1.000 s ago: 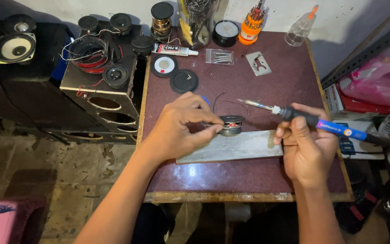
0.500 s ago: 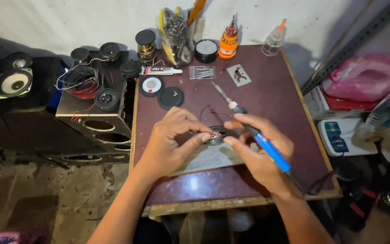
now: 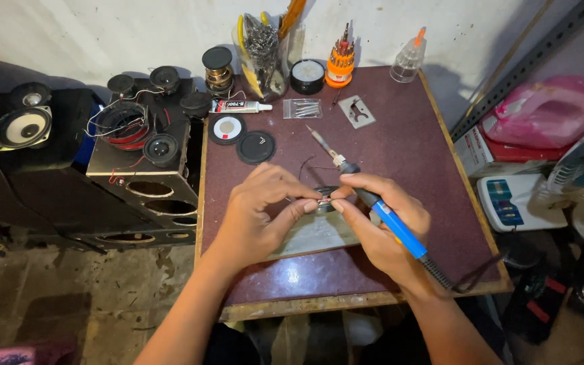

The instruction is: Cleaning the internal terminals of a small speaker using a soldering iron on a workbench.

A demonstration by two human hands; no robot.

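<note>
Both hands pinch the little speaker (image 3: 324, 198) in the middle of the table (image 3: 407, 142): the left hand (image 3: 258, 213) from 9 o'clock, the right hand (image 3: 380, 226) from 3 o'clock. The right hand also grips the iron (image 3: 373, 203), its tip pointing to 11 o'clock. It is best to hold the speaker still and keep fingers away from that hot tip.

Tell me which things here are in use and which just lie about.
In use: left hand and right hand pinching the small round speaker part; blue-handled soldering iron in the right hand; grey slab beneath.

Lying about: glue tube, two round discs, screwdriver set, clear squeeze bottle, loose speakers.
</note>
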